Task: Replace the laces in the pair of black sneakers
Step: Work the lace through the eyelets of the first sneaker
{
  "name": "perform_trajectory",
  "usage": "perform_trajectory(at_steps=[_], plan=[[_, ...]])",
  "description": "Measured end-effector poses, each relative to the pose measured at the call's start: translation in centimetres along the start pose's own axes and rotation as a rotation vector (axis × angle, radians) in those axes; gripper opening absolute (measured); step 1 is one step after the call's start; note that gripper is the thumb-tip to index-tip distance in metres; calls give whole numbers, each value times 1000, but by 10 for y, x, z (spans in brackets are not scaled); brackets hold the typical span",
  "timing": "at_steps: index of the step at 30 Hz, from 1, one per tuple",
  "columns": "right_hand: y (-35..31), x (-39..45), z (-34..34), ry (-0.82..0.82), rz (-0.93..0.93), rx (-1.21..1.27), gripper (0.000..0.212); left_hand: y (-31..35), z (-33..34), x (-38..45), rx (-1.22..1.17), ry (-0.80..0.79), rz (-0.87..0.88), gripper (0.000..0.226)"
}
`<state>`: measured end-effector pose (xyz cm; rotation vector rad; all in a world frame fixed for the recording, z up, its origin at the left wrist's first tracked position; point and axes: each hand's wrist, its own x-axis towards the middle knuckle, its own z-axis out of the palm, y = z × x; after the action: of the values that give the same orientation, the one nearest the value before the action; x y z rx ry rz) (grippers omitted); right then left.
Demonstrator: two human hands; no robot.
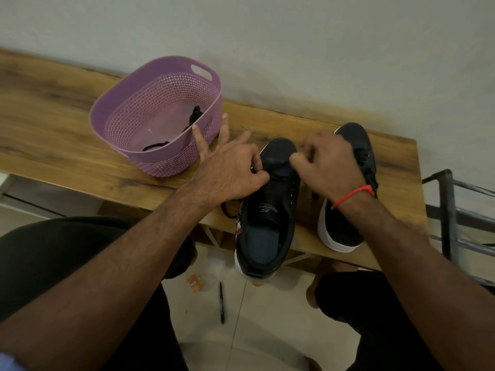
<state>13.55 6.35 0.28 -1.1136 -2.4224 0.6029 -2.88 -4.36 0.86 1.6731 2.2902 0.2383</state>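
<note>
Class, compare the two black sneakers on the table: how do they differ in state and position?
The left sneaker has bare eyelets and both hands working at it; the right sneaker is laced, partly hidden behind the right forearm. The left sneaker's heel overhangs the table edge; the right one sits further back. Both are black, white-soled, toes toward the wall.

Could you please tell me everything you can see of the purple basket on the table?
The purple basket looks like moulded plastic: an oval tub with perforated lattice walls, a smooth solid rim and a cut-out handle slot at its far end. It stands upright on the wooden table, left of the sneakers, close to the wall. Inside lies a black lace, partly draped along the bottom. The fingers of the left hand reach toward its near-right wall; whether they touch it is unclear.
</note>
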Motion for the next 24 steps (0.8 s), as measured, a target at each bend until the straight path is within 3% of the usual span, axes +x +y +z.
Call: perform_trajectory(at_steps=[4, 7, 11, 15, 21, 24], plan=[[17, 10, -15, 152, 180, -52, 24, 0, 0, 0, -5, 4, 8, 15], [12, 1, -1, -31, 55, -196, 49, 1, 0, 0, 2, 5, 10, 12], [-3, -13, 21, -258, -65, -309, 42, 1, 1, 0, 2, 4, 9, 14], [-8, -19, 28, -289, -41, -285, 24, 1, 1, 0, 2, 9, 6, 12], [-12, -21, 29, -340, -30, -316, 49, 1, 2, -1, -18, -3, 2, 15], [-14, -23, 28, -322, -71, -315, 38, 2, 1, -1, -13, -8, -4, 13]])
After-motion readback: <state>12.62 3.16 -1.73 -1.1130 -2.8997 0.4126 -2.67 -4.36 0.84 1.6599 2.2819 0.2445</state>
